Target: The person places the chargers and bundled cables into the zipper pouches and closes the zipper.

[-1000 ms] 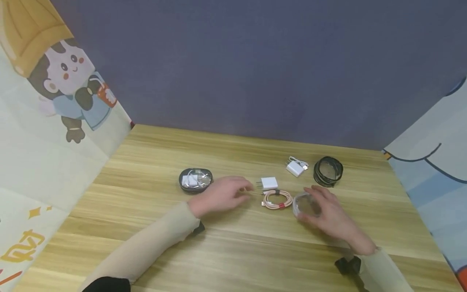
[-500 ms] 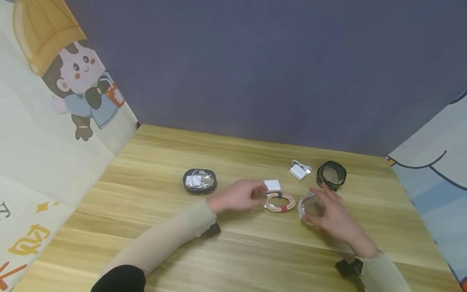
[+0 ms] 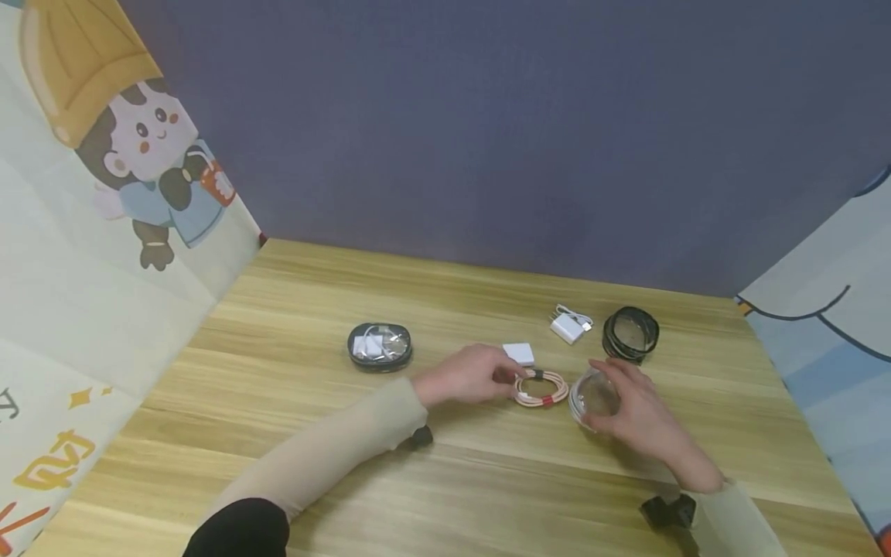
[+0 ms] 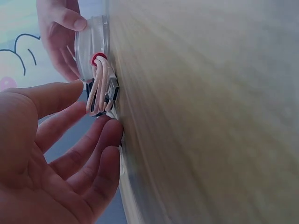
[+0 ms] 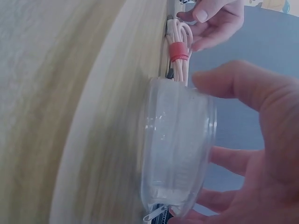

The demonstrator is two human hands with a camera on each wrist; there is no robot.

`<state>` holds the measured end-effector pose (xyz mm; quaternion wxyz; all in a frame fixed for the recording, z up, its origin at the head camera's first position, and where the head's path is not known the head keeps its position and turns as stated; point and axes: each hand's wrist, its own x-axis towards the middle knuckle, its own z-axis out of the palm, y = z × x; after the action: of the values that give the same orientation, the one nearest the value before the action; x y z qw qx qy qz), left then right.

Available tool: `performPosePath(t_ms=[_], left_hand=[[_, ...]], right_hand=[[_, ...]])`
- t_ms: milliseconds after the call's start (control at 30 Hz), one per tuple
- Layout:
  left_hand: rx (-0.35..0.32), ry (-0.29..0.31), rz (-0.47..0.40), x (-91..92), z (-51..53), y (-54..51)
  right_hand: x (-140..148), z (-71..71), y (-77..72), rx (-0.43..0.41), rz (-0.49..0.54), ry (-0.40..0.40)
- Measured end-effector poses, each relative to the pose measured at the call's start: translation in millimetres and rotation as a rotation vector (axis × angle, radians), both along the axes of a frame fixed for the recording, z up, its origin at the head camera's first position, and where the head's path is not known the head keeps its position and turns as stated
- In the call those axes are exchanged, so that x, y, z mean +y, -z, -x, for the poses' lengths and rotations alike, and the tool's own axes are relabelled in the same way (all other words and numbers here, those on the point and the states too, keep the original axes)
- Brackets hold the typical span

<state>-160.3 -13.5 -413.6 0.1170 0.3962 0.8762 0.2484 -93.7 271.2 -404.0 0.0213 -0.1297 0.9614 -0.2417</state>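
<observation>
In the head view, the left hand (image 3: 476,374) has its thumb and fingertips at the left end of a coiled pink cable (image 3: 553,377). The left wrist view shows that thumb and the fingers on either side of the pink cable (image 4: 96,88), which carries a red tie. The right hand (image 3: 643,410) grips a clear round case (image 3: 576,402) by its edge, thumb on the near side. Seen from the right wrist, the case (image 5: 177,140) stands on the table with a zipper at its lower end, and the pink cable (image 5: 182,70) lies just beyond it.
A white charger block (image 3: 518,354) lies behind the pink cable. Farther back are another white charger with its cable (image 3: 567,328) and a round black-edged case (image 3: 611,340). An oval black-edged case (image 3: 379,362) sits on the left of the wooden table (image 3: 431,309).
The left hand has moved right, past the front of the white block, to the pink cable, which has shifted slightly right. The right hand has stayed at the clear case.
</observation>
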Motion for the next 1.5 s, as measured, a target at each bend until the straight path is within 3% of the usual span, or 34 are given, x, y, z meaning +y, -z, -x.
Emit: performPosePath(t_ms=[200,433,667,967,1267,1500], left_hand=[[0.024,-0.002,0.009,3.8,0.6,-0.9],[0.030,-0.065,0.054,6.6,-1.2,-2.8],[0.011,-0.158,0.033,5.5,-2.7,-8.2],[-0.071,-0.245,-0.008,1.6,-5.0,-11.6],[-0.061,-0.235,-0.057,-1.8,-5.7,-13.2],[-0.010,-0.244,-0.127,-6.9,-4.7,-12.8]], right_hand=[[5,0.0,-0.2,0.021,0.045,-0.026],[15,4.0,3.3,0.089,0.207,-0.164],[23,7.8,3.5,0.043,0.278,-0.247],[21,10.6,7.0,0.008,0.329,-0.337],[12,7.2,2.9,0.061,0.308,-0.344],[8,6.4,-0.1,0.072,0.306,-0.318]])
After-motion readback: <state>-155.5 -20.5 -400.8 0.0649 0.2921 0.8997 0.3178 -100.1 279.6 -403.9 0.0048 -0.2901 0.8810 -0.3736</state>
